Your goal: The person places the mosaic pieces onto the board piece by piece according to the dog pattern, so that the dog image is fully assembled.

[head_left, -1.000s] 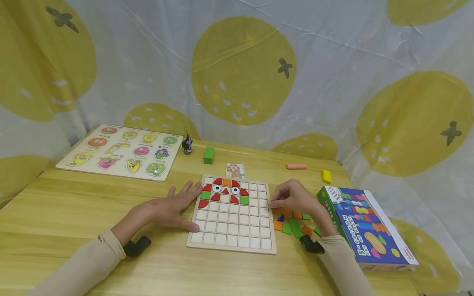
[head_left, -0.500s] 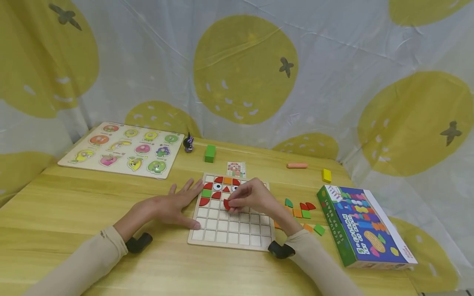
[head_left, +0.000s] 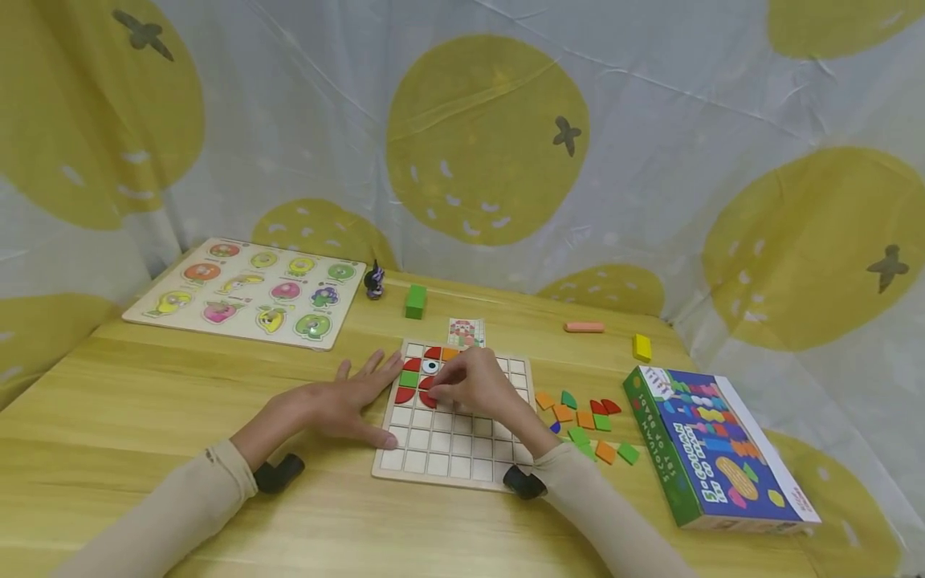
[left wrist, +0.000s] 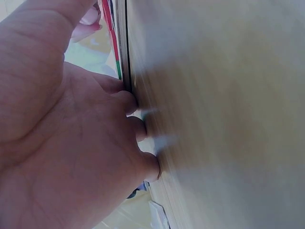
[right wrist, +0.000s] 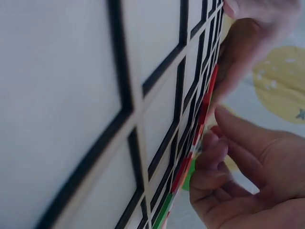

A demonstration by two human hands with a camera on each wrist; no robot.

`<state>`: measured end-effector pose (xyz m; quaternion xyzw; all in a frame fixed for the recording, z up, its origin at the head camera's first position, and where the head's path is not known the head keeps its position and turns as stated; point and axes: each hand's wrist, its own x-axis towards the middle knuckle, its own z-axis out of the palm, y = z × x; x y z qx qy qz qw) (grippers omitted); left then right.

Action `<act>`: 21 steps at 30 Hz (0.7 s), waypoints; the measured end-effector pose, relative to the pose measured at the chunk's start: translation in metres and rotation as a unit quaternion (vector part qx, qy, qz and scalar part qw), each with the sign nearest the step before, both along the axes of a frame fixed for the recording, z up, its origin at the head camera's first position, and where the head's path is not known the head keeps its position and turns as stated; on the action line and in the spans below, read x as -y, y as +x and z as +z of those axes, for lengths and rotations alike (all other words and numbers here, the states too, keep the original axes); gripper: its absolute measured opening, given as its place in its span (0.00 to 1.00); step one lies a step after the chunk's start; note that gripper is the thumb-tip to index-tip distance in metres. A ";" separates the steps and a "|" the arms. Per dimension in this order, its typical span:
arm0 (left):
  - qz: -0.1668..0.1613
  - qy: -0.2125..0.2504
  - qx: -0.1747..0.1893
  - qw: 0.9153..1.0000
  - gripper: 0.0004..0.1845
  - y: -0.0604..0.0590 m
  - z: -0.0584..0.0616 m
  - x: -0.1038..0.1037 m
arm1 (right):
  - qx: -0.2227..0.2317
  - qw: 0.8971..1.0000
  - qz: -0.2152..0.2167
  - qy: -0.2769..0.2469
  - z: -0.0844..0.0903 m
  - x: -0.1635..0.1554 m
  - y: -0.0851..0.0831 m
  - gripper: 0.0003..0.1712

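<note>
Red wooden tile, likely light, stiff and thin, is best pinched at its edges. At frame centre the right hand pinches it over the grid board; the left hand lies flat, fingers straight, against the board's left edge.

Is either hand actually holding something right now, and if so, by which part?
The right hand pinches a red piece by its edge, fingertips setting it on the grid board. The left hand holds nothing; it lies flat against the board's left edge.
</note>
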<state>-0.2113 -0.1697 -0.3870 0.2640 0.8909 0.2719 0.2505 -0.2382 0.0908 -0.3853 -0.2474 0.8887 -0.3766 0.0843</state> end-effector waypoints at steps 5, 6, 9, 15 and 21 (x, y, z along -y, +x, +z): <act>0.001 -0.001 -0.001 1.000 0.68 0.000 0.003 -0.002 | -0.001 0.999 0.038 -0.003 0.000 -0.004 0.000 0.09; 0.002 -0.002 -0.001 1.000 0.68 0.000 0.003 -0.002 | -0.004 0.999 0.045 -0.003 -0.001 -0.003 -0.001 0.09; 0.002 0.001 -0.001 1.000 0.68 0.000 0.002 0.000 | -0.019 0.998 0.052 0.006 -0.001 0.001 -0.001 0.09; -0.010 0.026 -0.002 1.000 0.69 0.001 -0.002 0.004 | -0.029 0.998 0.046 0.040 0.000 0.007 -0.002 0.09; -0.012 0.027 0.001 1.000 0.69 0.001 -0.001 0.002 | -0.038 0.997 0.039 0.064 0.001 0.006 0.001 0.10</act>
